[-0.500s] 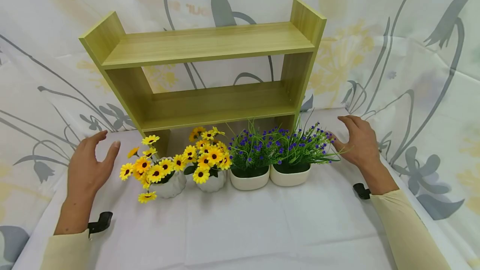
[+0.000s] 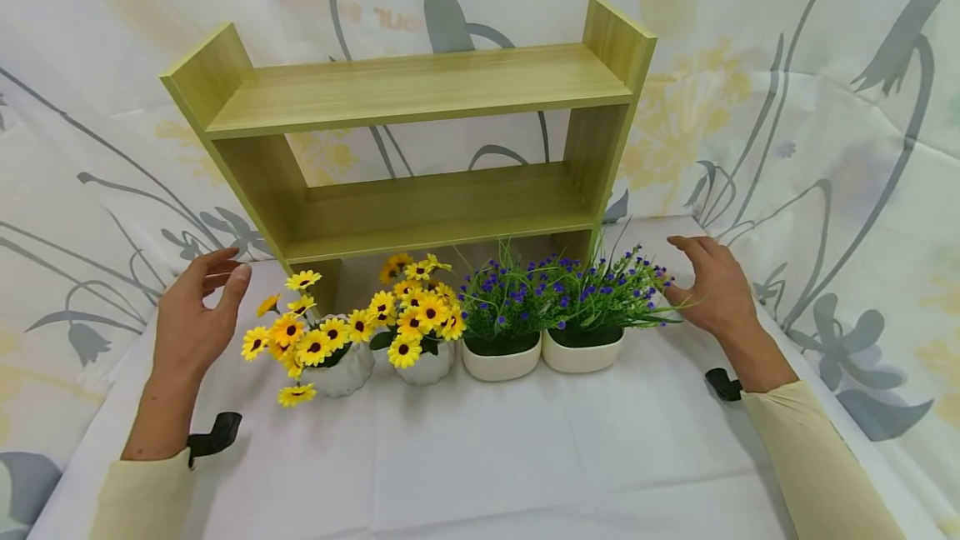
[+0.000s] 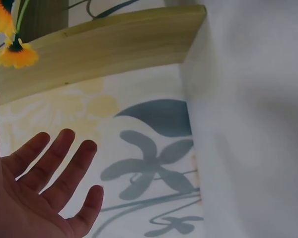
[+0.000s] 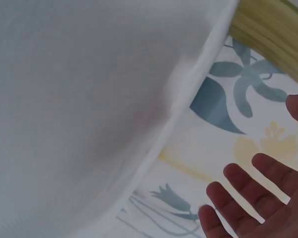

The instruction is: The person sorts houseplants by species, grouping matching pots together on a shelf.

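In the head view my left hand (image 2: pixel 197 319) is at the left, beside the leftmost pot of yellow flowers (image 2: pixel 313 347), with nothing in its loosely spread fingers. My right hand (image 2: pixel 714 288) is on the other side, close to the outer pot of purple flowers (image 2: pixel 585 348), and it too is bare. A second yellow-flowered pot (image 2: pixel 424 367) and a second purple-flowered pot (image 2: pixel 501 358) stand between these two. Behind the row rises a wooden shelf (image 2: pixel 442 198). The left wrist view shows loosely bent left fingers (image 3: pixel 64 168); the right wrist view shows similar right fingers (image 4: pixel 253 193).
A white cloth (image 2: pixel 480 457) covers the table under the pots. Patterned fabric (image 2: pixel 810 123) hangs around the back and sides. The shelf's upper board (image 2: pixel 420 86) and middle board (image 2: pixel 442 202) bear nothing. Each wrist wears a black strap mount (image 2: pixel 215 433).
My left hand has shifted slightly right and turned, bringing its fingers nearer the thumb. The right hand has barely moved. The pots and shelf stay in place.
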Available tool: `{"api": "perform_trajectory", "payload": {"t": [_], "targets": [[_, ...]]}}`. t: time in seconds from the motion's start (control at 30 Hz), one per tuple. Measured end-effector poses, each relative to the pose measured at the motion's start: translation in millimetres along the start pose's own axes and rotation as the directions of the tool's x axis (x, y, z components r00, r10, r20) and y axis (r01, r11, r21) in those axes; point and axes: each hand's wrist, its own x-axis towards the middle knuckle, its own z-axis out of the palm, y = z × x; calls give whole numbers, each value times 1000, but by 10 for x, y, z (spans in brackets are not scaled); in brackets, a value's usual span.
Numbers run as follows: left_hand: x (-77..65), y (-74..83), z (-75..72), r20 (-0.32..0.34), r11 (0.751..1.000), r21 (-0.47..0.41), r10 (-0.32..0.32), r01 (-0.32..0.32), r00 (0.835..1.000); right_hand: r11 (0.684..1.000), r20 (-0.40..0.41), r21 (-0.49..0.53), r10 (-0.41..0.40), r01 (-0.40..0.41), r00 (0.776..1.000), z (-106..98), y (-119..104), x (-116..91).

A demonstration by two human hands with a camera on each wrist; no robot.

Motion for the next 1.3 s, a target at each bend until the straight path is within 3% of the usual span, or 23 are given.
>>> {"api": "perform_trajectory", "payload": {"t": [0.47,0.73,0.83,0.97,1.1,1.2,1.3], "targets": [[136,340,72,70,992,-106,82,-74,994,987,90,137,-97,85,991,-34,-99,-15],[221,474,99,151,981,-177,111,-83,982,954,185,250,-215,165,959,-27,-125,-9],[220,470,115,148,979,-181,115,-88,982,931,244,319,-261,177,934,5,-128,-6],[213,446,139,143,977,-192,122,-93,982,908,379,396,-296,136,877,-25,-169,-40],[209,440,149,145,975,-196,130,-101,981,902,532,432,-259,4,807,-92,-238,-101],[196,449,145,150,976,-194,129,-99,980,906,622,409,-186,-113,761,-102,-279,-138],[182,462,137,156,977,-196,119,-87,981,890,654,419,-160,-178,740,-61,-319,-161]]}}
